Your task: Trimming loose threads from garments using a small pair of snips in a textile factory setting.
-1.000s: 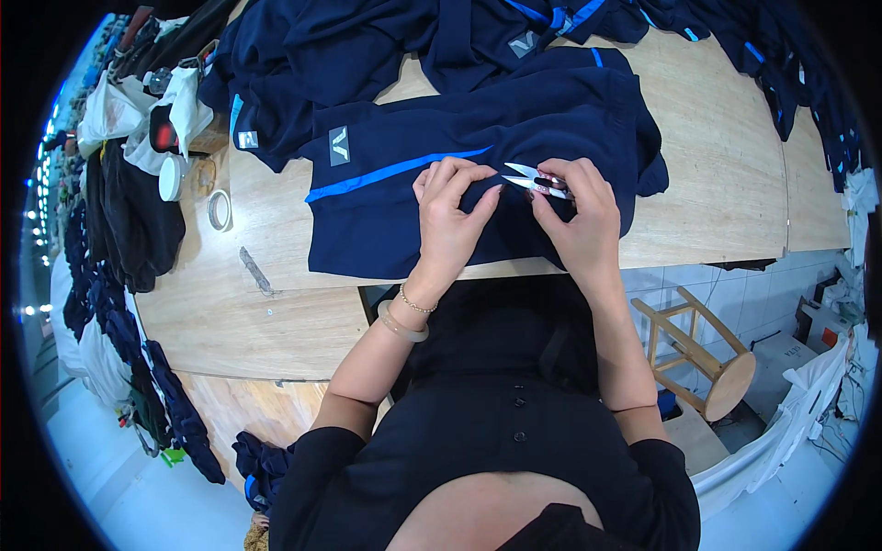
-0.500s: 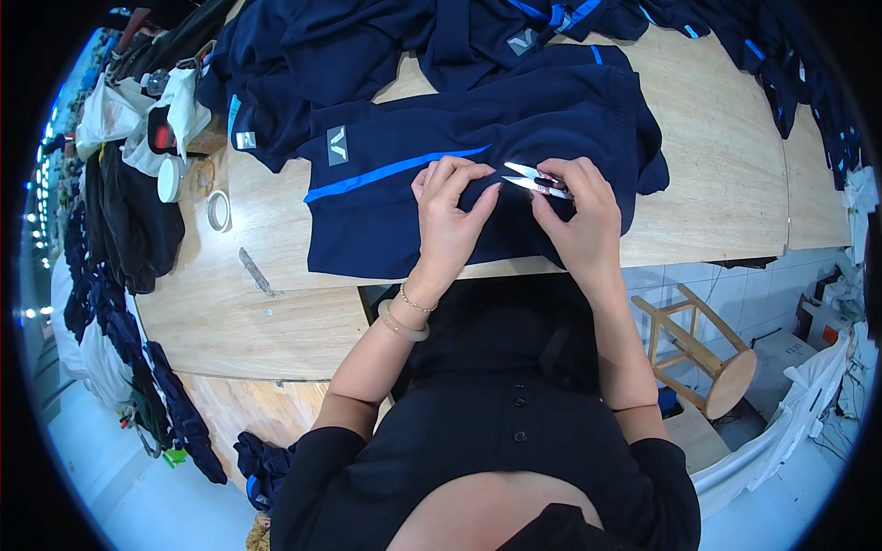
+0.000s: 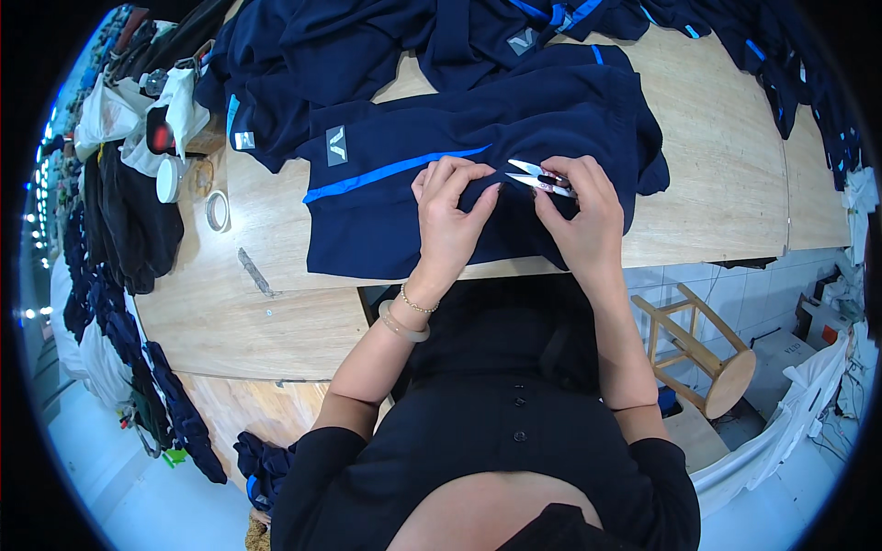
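A dark navy garment [image 3: 377,220] with a bright blue stripe and a small grey patch lies spread on the wooden table in front of me. My left hand [image 3: 447,213] is closed in a pinch on a bit of its cloth, just past the stripe's right end. In my right hand [image 3: 591,209], between thumb and fingers, is a pair of thread snips [image 3: 525,174]. Their two silvery blades stand apart and point left, with the tips close to my left fingertips. Whether any thread lies between the blades is too small to tell.
More navy garments [image 3: 303,55] are heaped along the table's far side. A roll of tape [image 3: 218,211] and a round white container [image 3: 169,180] sit at the left, near dark hanging clothes [image 3: 138,220]. A wooden stool [image 3: 730,384] lies tipped over at the lower right.
My right hand and the snips have shifted slightly to the right, away from my left fingertips. My left hand keeps its pinch on the cloth in the same place.
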The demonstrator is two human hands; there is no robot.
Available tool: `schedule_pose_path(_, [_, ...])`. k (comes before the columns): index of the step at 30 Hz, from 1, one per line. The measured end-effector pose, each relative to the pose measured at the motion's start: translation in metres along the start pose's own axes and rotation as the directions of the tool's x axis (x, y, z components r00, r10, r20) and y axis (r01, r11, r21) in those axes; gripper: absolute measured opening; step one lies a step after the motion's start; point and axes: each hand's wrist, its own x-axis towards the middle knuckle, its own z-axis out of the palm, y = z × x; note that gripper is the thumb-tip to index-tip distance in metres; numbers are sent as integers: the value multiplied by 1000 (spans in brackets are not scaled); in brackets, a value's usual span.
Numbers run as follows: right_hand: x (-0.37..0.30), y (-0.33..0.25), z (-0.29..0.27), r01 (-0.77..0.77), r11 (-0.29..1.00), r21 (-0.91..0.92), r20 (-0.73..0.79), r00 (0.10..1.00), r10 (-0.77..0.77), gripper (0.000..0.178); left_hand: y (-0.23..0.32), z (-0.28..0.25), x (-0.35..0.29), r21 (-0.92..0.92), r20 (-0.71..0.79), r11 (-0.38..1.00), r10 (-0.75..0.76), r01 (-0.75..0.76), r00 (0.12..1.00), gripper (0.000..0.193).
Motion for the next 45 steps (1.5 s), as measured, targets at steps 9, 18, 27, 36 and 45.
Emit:
schedule_pose_path(9, [6,1,5,-39,996,83,-5,999,40,26,-2,-1,7,-22,-5,1000,13,-13,1000,18])
schedule_pose_path(18, [0,2,0,-56,994,90,13,998,55,27,-4,7,0,-9,-24,998,62,-62,998,21])
schedule_pose_path(27, [-2,-8,-1,-93,976,197,35,996,88,26,0,1,-2,-35,-23,999,25,-25,999,21])
schedule_pose_path(36, [3,-3,3,-6,991,133,-33,999,11,28,-7,2,1,10,7,1000,29,-29,1000,19])
schedule_pose_path(45, [3,0,1,9,998,67,-14,1000,-8,25,-1,-2,5,-54,13,998,-18,19,1000,16])
